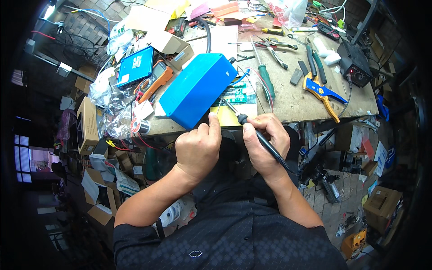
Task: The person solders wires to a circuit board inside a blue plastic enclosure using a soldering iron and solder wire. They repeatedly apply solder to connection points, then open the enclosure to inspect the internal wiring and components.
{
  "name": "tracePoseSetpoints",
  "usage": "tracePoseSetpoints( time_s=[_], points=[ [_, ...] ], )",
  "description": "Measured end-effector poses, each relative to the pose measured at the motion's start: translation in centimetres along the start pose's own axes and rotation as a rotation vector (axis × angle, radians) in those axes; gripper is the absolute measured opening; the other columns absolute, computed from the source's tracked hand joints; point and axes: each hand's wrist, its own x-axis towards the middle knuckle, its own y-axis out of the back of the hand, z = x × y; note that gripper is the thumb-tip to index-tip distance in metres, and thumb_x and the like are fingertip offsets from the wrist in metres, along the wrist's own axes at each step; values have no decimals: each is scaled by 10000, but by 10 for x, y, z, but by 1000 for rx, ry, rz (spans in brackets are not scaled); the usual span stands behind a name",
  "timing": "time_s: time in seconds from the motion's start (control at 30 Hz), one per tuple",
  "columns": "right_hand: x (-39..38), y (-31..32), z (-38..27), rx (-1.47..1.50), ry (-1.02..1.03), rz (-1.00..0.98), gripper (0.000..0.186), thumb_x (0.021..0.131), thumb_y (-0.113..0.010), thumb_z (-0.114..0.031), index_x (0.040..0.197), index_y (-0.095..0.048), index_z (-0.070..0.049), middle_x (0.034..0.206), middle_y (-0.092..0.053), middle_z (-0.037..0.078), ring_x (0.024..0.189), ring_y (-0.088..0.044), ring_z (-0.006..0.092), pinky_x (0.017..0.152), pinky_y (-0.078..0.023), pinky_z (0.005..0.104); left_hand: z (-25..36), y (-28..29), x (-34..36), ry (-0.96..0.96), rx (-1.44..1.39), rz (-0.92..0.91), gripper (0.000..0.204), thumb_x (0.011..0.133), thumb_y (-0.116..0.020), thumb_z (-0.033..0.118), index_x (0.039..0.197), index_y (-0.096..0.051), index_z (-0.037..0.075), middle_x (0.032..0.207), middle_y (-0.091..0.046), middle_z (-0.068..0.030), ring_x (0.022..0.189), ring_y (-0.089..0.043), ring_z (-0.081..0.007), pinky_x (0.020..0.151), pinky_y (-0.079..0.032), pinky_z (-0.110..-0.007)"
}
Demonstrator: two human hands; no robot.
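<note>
Right hand [262, 155]: you grip a black soldering iron [270, 148], tip toward 11 o'clock, at the green circuit board [241, 91]. Your left hand [198, 146] is curled, one digit toward 1 o'clock; can't tell if it pinches anything. Blue box [198, 87] sits at your left hand's 12, beside the board. Green-handled screwdriver [266, 81], right hand's 12; blue-yellow wire stripper [320, 92], between 1 and 2.

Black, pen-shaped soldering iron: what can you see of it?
The black, pen-shaped soldering iron, apparently plastic-handled, has a dark collar, a slim metal front and a ribbed rear sleeve. It slants, held like a pen in the person's right hand, its tip up-left near the green circuit board; contact there is unclear.
</note>
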Motion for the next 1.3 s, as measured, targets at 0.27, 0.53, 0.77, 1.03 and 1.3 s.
tracePoseSetpoints(
  time_s=[0.27,0.53,0.77,1.03,1.3],
  points=[
    [1,1,0,1,-15,-5,126,960,-827,-22,1043,-765,50,964,-739,136,752,-680,153,678,-545,290,0,0,0,1,2,-1,401,948,-786,142,1303,-770,-43,716,-658,-73,554,-694,-234,504,-545,-378],
    [0,2,0,-4,-37,-5,127,962,-828,-31,1042,-768,48,957,-741,138,756,-683,159,685,-548,294,0,0,0,5,-14,12,398,945,-793,140,1300,-775,-39,719,-658,-71,548,-684,-241,501,-540,-382],
    [1,2,-1,-10,-25,-12,133,963,-829,-38,1046,-768,46,957,-741,138,758,-685,163,689,-552,297,0,0,0,35,-34,25,358,969,-788,130,1292,-783,-26,730,-670,-75,551,-690,-250,505,-541,-386],
    [1,2,-1,-5,-28,-12,133,961,-830,-42,1043,-766,42,958,-744,142,748,-695,173,686,-553,304,3,0,0,103,-102,35,283,997,-779,120,1250,-785,-8,801,-743,-106,604,-738,-287,535,-568,-411],
    [2,1,-2,-13,-14,-6,125,957,-827,-42,1029,-762,36,928,-732,134,728,-674,171,672,-540,313,3,4,1,121,-122,17,267,1000,-780,138,1238,-792,18,771,-739,-101,603,-740,-291,535,-567,-412]
  ],
)
